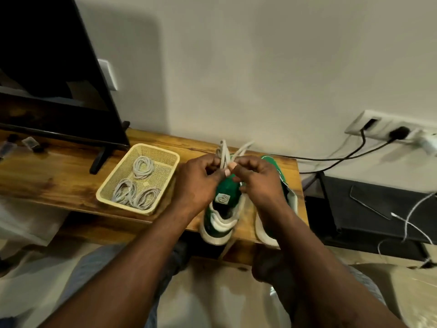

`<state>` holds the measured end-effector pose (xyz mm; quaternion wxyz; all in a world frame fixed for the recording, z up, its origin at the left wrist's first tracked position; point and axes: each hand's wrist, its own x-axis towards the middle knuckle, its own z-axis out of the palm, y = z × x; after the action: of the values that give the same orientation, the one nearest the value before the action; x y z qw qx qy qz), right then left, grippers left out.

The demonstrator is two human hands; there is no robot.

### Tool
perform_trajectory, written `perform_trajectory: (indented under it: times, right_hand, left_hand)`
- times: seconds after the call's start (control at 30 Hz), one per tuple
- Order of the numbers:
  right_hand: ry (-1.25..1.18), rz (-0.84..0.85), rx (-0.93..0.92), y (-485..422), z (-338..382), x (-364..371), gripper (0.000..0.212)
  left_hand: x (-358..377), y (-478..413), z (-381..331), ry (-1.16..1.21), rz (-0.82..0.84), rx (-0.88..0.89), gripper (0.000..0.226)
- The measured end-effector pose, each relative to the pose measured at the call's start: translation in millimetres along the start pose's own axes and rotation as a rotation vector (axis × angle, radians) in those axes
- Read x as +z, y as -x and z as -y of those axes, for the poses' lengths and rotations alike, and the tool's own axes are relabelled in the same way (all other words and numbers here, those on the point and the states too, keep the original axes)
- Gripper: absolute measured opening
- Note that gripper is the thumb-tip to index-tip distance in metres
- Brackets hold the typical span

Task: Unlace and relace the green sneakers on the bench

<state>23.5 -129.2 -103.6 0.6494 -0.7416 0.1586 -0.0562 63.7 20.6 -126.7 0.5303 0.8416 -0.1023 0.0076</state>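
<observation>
Both green sneakers sit at the right end of the surface [59, 176]. The worked sneaker [218, 224] has its heel hanging over the front edge. The second sneaker [272, 163] is just beside it toward the right edge, mostly hidden under the forearm.

Left hand [201, 185] and right hand [259, 183] meet above the tongue [230, 185]. The fingers of each are curled, pinching the lace [225, 151]. Loops and ends stick up toward the back edge. I can't tell if the knot is coming apart or being tied.

Risks, my read:
- Heel overhang plus an upward pull on the lace could tip or slide the sneaker off the front edge. Nothing pins it down.
- One strand [226, 248] dangles below the front edge. It may snag or leave the ends uneven.
- Pulling one side harder could drag the lace out of an eyelet or jam the knot.
- A left forearm swing could nudge the basket [123, 205], which sits near the sneaker and holds three coiled spare laces [124, 191].

Writing: the tongue carries a small square patch [223, 199] with a round emblem, text too small to read. No other legible brand.
</observation>
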Motion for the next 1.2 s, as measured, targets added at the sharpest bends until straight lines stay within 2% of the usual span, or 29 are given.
perform_trajectory:
  times: [0.07,0.13,0.27,0.37,0.47,0.57,0.63,0.7,0.77,0.83,0.9,0.97,1.03,1.1,1.2]
  right_hand:
    - [-0.079,0.027,0.076,4.8,-4.0,-22.3,0.005]
    - [-0.218,0.015,0.166,6.2,-1.8,-39.1,0.011]
    - [-0.454,-0.183,0.359,-2.8,10.0,-64.6,0.011]
    - [-0.378,-0.308,0.316,-13.1,14.6,-88.8,0.012]
    - [-0.458,-0.308,0.303,-17.1,16.0,-112.5,0.013]
    - [-0.319,-0.387,0.244,-19.6,11.1,-129.2,0.009]
    - [-0.220,-0.441,0.178,-20.8,10.2,-139.5,0.015]
    - [-0.294,-0.424,0.230,-19.7,13.5,-150.1,0.015]
    - [-0.428,-0.420,0.270,-21.7,11.8,-161.7,0.013]
    - [-0.507,-0.402,0.243,-22.6,13.0,-166.7,0.014]
    - [-0.490,-0.356,0.210,-24.9,11.9,-167.8,0.013]
    - [-0.374,-0.334,0.166,-25.9,10.2,-166.1,0.011]
    - [-0.414,-0.274,0.154,-25.6,9.5,-162.0,0.011]
    - [-0.447,-0.214,0.124,-24.6,9.3,-159.4,0.009]
    - [-0.360,-0.187,0.068,-24.4,8.6,-155.5,0.004]
  left_hand:
    - [17.6,3.1,-6.0,0.078,0.066,-0.029,0.009]
    - [32.4,5.0,-14.5,0.149,0.086,-0.064,0.009]
    - [52.1,-3.9,-25.8,0.322,-0.007,-0.188,0.010]
    - [63.3,-10.6,-32.6,0.329,-0.031,-0.208,0.005]
    - [76.2,-8.7,-40.7,0.299,0.018,-0.147,0.006]
    - [87.2,-7.8,-44.2,0.293,0.007,-0.124,0.011]
    - [92.4,-13.5,-43.3,0.185,-0.071,-0.134,0.008]
    - [96.0,-17.8,-44.2,-0.033,-0.107,-0.105,0.010]
    - [102.8,-19.7,-48.5,-0.143,-0.067,-0.076,0.012]
    - [111.8,-19.3,-52.6,-0.128,0.021,-0.069,0.012]
    - [119.4,-16.2,-55.3,-0.126,0.105,-0.065,0.015]
    - [124.0,-13.5,-54.5,-0.281,0.122,0.026,0.030]
    - [127.5,-11.0,-54.4,-0.408,0.094,0.151,0.051]
    - [129.8,-8.2,-60.8,-0.237,0.100,0.175,0.053]
    - [133.6,-5.7,-72.9,0.230,0.213,0.026,0.034]
